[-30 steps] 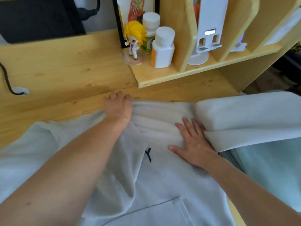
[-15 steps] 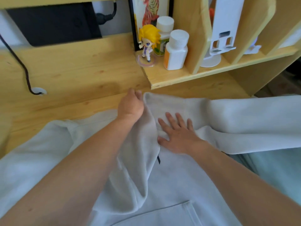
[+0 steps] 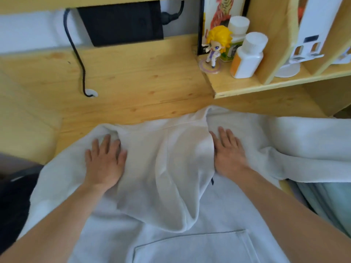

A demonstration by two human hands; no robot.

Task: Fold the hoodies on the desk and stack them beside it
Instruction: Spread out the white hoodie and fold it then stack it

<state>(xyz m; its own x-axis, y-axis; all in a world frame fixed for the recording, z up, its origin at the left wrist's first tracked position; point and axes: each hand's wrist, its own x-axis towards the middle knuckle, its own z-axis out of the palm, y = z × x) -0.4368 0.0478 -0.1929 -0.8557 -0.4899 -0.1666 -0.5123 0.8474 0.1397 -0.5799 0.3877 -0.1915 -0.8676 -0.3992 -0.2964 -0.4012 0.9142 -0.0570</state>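
A pale grey hoodie (image 3: pixel 218 215) lies front up on the wooden desk (image 3: pixel 133 88), its kangaroo pocket (image 3: pixel 191 247) nearest me. The hood (image 3: pixel 167 168) is folded down over the chest. My left hand (image 3: pixel 104 160) lies flat with straight fingers on the hoodie's left shoulder. My right hand (image 3: pixel 228 152) presses flat on the fabric just right of the hood. The right sleeve (image 3: pixel 307 147) stretches off past the desk's right edge.
A raised shelf (image 3: pixel 247 88) at the back right carries a yellow-haired figurine (image 3: pixel 215 46), two white bottles (image 3: pixel 247 56) and a white stand (image 3: pixel 307 35). A black cable (image 3: pixel 77 54) drops into a desk hole. Pale green fabric (image 3: pixel 330 205) lies at the right.
My left hand let go of the hood's edge and moved left onto the shoulder, now flat. The hood now lies folded down over the chest. My right hand stayed flat beside it.
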